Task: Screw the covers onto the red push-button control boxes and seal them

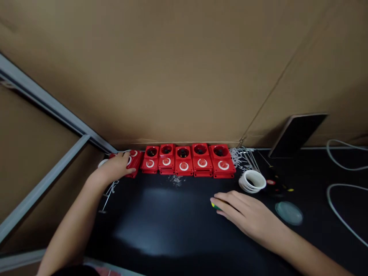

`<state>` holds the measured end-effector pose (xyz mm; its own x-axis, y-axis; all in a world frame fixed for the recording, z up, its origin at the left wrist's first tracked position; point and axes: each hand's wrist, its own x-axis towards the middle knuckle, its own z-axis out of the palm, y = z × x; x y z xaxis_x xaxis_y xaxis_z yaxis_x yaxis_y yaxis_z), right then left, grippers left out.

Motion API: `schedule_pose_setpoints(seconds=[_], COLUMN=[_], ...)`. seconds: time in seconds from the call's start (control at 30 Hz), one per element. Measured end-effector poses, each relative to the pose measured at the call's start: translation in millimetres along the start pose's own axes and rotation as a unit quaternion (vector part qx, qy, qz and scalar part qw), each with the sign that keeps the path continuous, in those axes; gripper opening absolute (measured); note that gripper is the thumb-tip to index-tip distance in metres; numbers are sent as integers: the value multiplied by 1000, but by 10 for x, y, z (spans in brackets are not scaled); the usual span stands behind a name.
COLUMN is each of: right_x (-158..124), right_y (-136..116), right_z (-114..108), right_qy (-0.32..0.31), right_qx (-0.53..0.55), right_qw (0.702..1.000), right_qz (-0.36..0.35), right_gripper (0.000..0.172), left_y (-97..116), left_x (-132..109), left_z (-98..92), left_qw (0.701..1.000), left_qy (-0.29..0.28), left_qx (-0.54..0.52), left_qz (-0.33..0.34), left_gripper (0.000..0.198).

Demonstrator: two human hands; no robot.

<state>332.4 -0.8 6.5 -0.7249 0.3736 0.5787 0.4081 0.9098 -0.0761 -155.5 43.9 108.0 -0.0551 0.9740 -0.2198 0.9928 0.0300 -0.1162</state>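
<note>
My left hand [116, 167] is at the far left end of a row of red alarm units, its fingers curled over the end red alarm unit [137, 161]. Beside it, more red alarm units [184, 166] stand in stacks, each top one with a dark round horn opening and a red lamp in a white ring. My right hand [241, 211] rests low over the black table, closed around a green-and-yellow handle [214, 206]. Only the end of that handle shows; the rest is hidden under the fingers.
White stacked rings [252, 181] stand right of the row, before a heap of white cable ties [244, 159]. A clear round lid [289, 213] lies farther right. A dark flat panel [298, 135] leans on the cardboard wall [184, 76]. A white cable [342, 218] loops at right.
</note>
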Motion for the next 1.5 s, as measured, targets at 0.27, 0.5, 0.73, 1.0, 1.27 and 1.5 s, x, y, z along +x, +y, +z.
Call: schedule_pose_setpoints(seconds=[0.27,0.5,0.73,1.0,1.27,1.5], right_x=[67,31,-49,92,181,207], right_y=[-66,-112,-43,-24,-102,-83], right_z=[71,185,317,384,491,452], right_qy=[-20,-24,-37,-75,-75,-82], right_qx=[24,-16,-68,-86,-70,-48], right_qw=[999,996,992,984,989,991], right_qz=[-25,-81,-101,-139,-109,-94], right_gripper=[32,43,46,45,38,32], left_y=[-95,-227,-157,40,443,1112], left_x=[-597,-1360,-1318,-1677,-1823,-1751], left_z=[131,742,1197,1261,1326,1347], left_qw=[996,982,969,958,953,937], left_qy=[33,108,154,183,179,177], left_qx=[-86,-119,-146,-185,-241,-292], left_qz=[4,-102,-129,-122,-27,78], left_gripper=[87,49,24,24,29,25])
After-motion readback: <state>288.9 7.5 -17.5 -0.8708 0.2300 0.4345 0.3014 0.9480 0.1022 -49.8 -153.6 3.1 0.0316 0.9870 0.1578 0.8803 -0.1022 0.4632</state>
